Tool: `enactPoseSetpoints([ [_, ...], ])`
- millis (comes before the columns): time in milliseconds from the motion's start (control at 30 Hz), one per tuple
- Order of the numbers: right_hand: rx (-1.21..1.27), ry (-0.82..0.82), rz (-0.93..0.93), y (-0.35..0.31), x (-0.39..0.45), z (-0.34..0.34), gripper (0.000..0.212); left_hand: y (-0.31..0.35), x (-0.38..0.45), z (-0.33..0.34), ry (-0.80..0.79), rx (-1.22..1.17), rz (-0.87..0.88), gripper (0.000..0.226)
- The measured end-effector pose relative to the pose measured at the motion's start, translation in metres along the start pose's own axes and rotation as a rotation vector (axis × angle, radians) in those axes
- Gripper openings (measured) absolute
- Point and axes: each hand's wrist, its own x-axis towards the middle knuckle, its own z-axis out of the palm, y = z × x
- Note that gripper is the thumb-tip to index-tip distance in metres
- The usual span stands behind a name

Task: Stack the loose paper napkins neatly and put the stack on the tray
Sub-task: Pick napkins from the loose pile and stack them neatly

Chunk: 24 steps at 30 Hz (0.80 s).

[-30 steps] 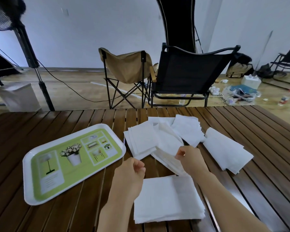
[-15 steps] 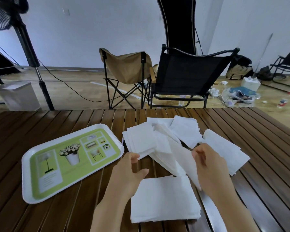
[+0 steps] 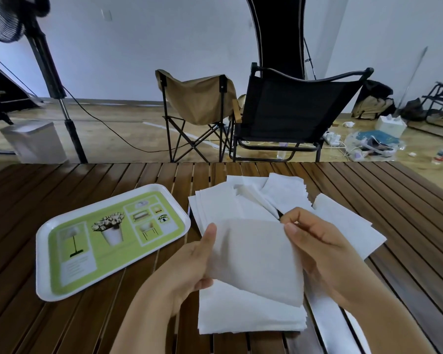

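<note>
White napkin [image 3: 256, 256] lifted above stack [image 3: 248, 315]; loose napkins [image 3: 241, 203] scattered; tray [image 3: 108, 238] left.

Bare table [image 3: 143, 297] between tray [image 3: 44, 251] and stack [image 3: 241, 315]; loose napkins [image 3: 343, 226] crowd far right

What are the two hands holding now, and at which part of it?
One paper napkin, lifted above the stack. The left hand grips its left edge; the right hand pinches its upper right corner.

Both hands hold one white square paper napkin [image 3: 256, 259] above the near stack of white napkins [image 3: 248, 312]: left hand [image 3: 189, 261] pinching its left edge, right hand [image 3: 315, 241] its far right corner. A green-and-white rectangular tray [image 3: 108, 238] lies left on the brown slatted wooden desk [image 3: 407, 200].
</note>
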Motion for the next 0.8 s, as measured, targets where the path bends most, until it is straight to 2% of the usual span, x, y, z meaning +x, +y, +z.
enactPoseSetpoints([
  [67,0.091,-0.018,0.067,-0.002,-0.001,-0.002,0.019,0.001,-0.001,-0.002,-0.013,-0.089,-0.003,0.071],
  [133,0.126,0.031,0.178,0.001,0.001,-0.004,0.018,0.003,-0.006,-0.003,-0.015,-0.151,0.009,0.046],
  [233,0.181,0.182,0.375,0.016,0.005,-0.011,0.02,0.004,-0.009,-0.004,0.087,-0.195,0.008,0.024],
  [300,0.177,0.167,0.478,0.024,0.007,-0.015,0.027,0.003,-0.01,-0.002,0.15,-0.175,0.003,0.018],
  [367,0.11,0.155,0.533,0.032,0.009,-0.017,0.034,0.001,-0.009,0.001,0.156,-0.077,-0.034,0.017],
  [433,-0.07,0.191,0.56,0.039,0.011,-0.019,0.042,-0.006,-0.005,0.003,0.141,0.103,-0.074,0.018],
  [567,-0.491,0.181,0.609,0.054,0.011,-0.017,0.037,-0.02,0.008,0.005,0.103,0.411,-0.175,0.016],
  [667,-0.628,0.11,0.647,0.064,0.013,-0.014,0.034,-0.025,0.015,0.009,0.111,0.531,-0.231,0.019],
  [800,-0.72,0.085,0.703,0.07,0.017,-0.014,0.033,-0.027,0.02,0.012,0.131,0.706,-0.211,0.034],
])
